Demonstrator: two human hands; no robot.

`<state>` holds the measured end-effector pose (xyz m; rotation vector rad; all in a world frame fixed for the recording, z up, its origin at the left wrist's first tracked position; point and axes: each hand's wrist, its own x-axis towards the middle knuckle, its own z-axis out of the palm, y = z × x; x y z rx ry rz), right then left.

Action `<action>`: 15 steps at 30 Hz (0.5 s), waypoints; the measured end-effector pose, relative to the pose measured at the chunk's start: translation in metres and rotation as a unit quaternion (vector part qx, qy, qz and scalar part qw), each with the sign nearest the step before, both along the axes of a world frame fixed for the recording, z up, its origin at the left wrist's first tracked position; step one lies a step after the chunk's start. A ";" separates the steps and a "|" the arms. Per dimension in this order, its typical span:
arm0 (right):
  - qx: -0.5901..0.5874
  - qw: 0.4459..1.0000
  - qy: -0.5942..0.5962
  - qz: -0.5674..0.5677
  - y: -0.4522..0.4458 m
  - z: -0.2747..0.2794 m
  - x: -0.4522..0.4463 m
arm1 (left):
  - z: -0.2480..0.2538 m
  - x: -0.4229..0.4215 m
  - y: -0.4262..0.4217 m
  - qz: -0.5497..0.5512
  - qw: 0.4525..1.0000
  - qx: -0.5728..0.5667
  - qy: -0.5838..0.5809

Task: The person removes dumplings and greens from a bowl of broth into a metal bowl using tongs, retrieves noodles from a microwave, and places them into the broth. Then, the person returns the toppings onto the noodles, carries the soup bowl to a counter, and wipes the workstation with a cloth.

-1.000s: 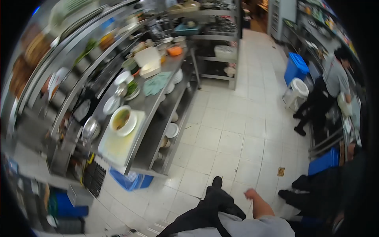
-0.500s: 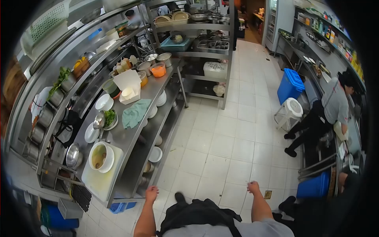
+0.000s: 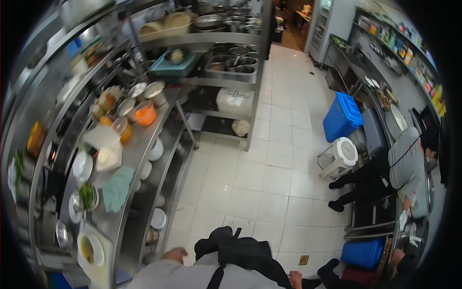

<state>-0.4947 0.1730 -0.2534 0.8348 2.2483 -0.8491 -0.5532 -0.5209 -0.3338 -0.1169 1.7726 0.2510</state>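
My left hand [image 3: 175, 254] is low in the view, left of the dark apron, beside the lower shelf of the steel counter; it is blurred and its fingers are hard to make out. Right of the apron, near the bottom edge, my right hand [image 3: 295, 278] shows only in part, and what its fingers do is unclear. Nearest to the left hand, the counter [image 3: 144, 130] bears a white bowl [image 3: 90, 249] on a cutting board [image 3: 103, 274], a green cloth [image 3: 118, 189], a bowl of green leaves [image 3: 87, 195] and an orange container [image 3: 145, 114].
A tall steel rack [image 3: 226, 38] stands beyond the counter. On the right are a white stool [image 3: 344, 153], a blue bin [image 3: 342, 117] and a person in grey [image 3: 404, 159] at the wall counter. Another person's hand [image 3: 397, 257] and dark shoe [image 3: 328, 268] show lower right.
The view has moved forward along the aisle, and the rack, stool and blue bin look nearer. Both my hands sit lower in view. The person in grey has bent over the wall counter.
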 end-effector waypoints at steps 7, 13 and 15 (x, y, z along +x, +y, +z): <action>-0.162 0.919 -0.054 -0.355 -0.006 -0.035 -0.081 | 0.087 -0.551 0.086 0.191 0.850 0.054 0.487; -0.335 0.853 -0.145 -0.374 0.094 -0.139 -0.173 | 0.197 -0.715 0.258 0.235 0.710 0.340 0.570; -0.358 0.847 -0.100 -0.380 0.144 -0.122 -0.252 | 0.165 -0.706 0.283 0.104 0.792 0.247 0.549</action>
